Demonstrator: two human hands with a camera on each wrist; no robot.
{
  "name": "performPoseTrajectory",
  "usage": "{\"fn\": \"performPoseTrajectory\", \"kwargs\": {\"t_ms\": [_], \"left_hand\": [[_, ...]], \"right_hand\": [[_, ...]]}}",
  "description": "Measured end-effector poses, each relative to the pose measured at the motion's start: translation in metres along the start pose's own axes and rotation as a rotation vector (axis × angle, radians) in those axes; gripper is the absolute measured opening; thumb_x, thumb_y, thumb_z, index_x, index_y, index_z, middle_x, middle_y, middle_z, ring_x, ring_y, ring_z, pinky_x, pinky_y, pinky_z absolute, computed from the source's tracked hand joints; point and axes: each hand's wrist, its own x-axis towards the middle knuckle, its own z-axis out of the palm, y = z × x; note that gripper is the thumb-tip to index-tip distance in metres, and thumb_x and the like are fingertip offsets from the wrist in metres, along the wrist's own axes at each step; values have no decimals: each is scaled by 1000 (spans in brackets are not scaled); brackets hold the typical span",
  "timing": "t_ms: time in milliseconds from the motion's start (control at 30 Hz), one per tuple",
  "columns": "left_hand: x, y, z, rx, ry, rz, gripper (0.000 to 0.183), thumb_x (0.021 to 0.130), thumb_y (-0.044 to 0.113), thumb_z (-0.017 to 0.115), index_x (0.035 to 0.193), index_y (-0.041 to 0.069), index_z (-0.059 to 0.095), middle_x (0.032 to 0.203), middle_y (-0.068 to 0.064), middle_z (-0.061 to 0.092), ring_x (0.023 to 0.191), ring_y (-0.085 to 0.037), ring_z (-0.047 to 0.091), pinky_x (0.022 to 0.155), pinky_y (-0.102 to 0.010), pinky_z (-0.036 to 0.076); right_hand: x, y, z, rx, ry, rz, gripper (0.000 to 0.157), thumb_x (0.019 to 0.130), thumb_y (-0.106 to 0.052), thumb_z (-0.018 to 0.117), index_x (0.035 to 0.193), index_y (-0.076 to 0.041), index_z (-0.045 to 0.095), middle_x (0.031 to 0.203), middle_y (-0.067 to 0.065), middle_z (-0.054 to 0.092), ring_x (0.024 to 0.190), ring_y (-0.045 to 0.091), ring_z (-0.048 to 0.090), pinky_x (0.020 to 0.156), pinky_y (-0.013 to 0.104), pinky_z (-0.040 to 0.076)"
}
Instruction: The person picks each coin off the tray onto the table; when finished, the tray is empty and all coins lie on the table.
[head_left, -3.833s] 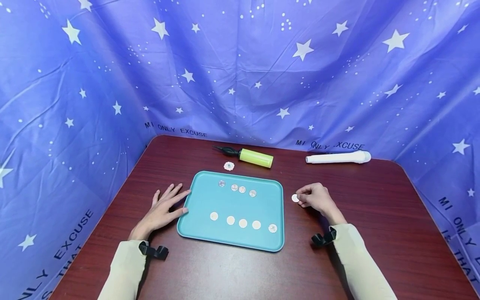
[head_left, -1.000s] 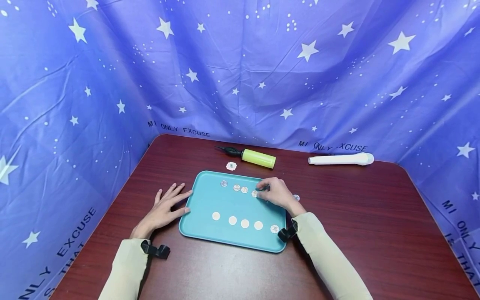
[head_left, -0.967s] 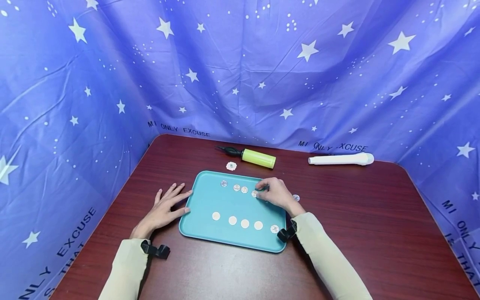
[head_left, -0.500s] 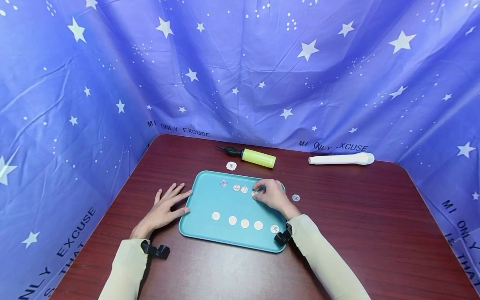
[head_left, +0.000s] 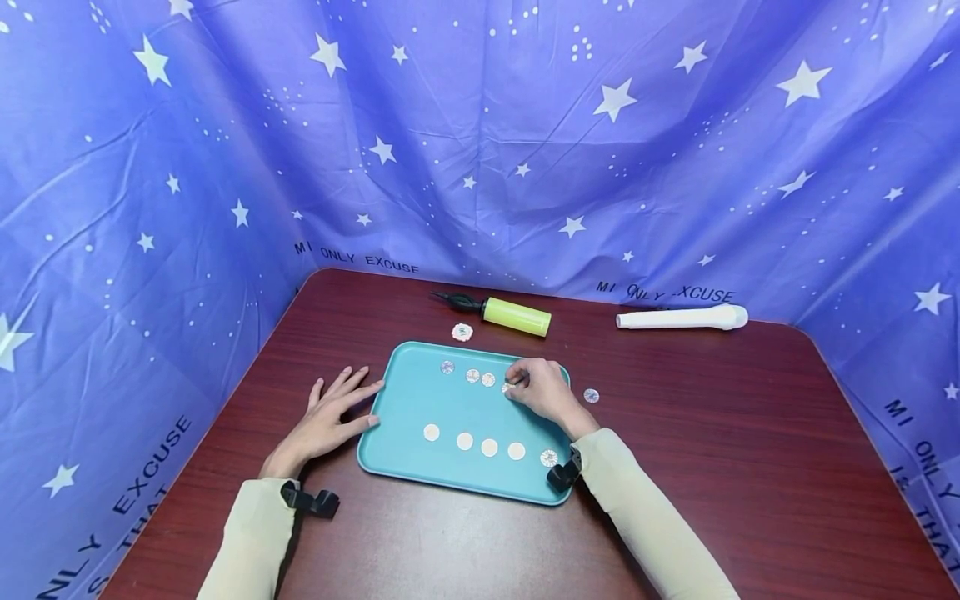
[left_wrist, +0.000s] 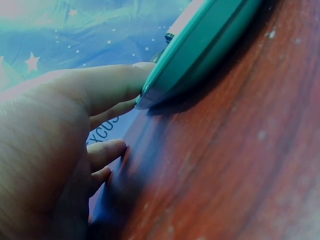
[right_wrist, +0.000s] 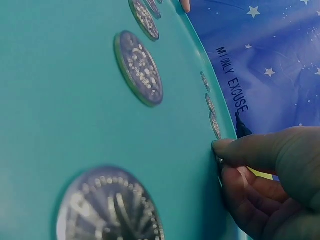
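Observation:
A turquoise tray (head_left: 480, 410) lies on the table with several round coins on it in two rows. My left hand (head_left: 321, 427) rests at the tray's left side, fingers spread and fairly straight, touching the rim. Over the far right of the tray, my right hand (head_left: 542, 390) pinches the end coin (head_left: 507, 387) of the far row between thumb and fingers; most of that coin is hidden. The near row has plain pale coins (head_left: 489, 448) and a patterned coin (head_left: 549, 458) at its right end. Another patterned coin (head_left: 592, 396) lies on the table right of the tray.
Behind the tray are a white scalloped disc (head_left: 462, 332) and a yellow-green hand pump (head_left: 516, 317) with a black nozzle. A white, microphone-shaped stick (head_left: 681, 317) lies at the back right. Blue star-print curtains (head_left: 480, 133) enclose the table's back and sides.
My right hand has let go of the coin on the table, which now shows its patterned face, and has moved left to the far row's end coin. The left hand stays put.

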Motion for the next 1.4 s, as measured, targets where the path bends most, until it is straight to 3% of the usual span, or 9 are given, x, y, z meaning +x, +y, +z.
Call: {"fn": "performPoseTrajectory", "kwargs": {"t_ms": [500, 867, 1100, 1267, 1400], "left_hand": [[-1, 0, 0, -10, -5, -3, 59, 91, 40, 70, 146, 24, 54, 163, -17, 34, 155, -45, 16, 116, -73, -4], [0, 1, 0, -7, 1, 1, 59, 91, 39, 70, 146, 24, 54, 163, -17, 34, 155, -45, 16, 116, -73, -4], [0, 1, 1, -4, 0, 0, 60, 91, 39, 70, 146, 24, 54, 163, -17, 34, 154, -45, 17, 116, -73, -4], [0, 1, 1, -3, -1, -2, 60, 91, 39, 70, 146, 24, 54, 163, -17, 34, 155, -45, 17, 116, -72, -4], [0, 1, 0, -5, -3, -4, 60, 91, 40, 70, 146, 24, 54, 163, -17, 34, 155, -45, 16, 116, -73, -4]], "right_hand": [[0, -1, -1, 51, -22, 48, 21, 79, -8, 83, 100, -8, 75, 86, 2, 72, 76, 9, 62, 73, 27, 54], [-1, 1, -2, -15, -17, -52, 7, 84, -11, 79, 91, -12, 78, 80, 0, 70, 72, 7, 57, 69, 24, 48], [-4, 0, -3, -32, -3, -66, 5, 84, -14, 80, 86, -14, 75, 80, -1, 71, 71, 6, 58, 69, 23, 48], [-7, 1, -8, 59, -35, -43, 2, 86, -12, 77, 85, -10, 76, 76, 2, 74, 63, 5, 63, 64, 22, 52], [-9, 5, -12, 190, -65, 35, 7, 90, -5, 70, 90, -4, 78, 77, 8, 76, 61, 8, 69, 61, 25, 58]]}}
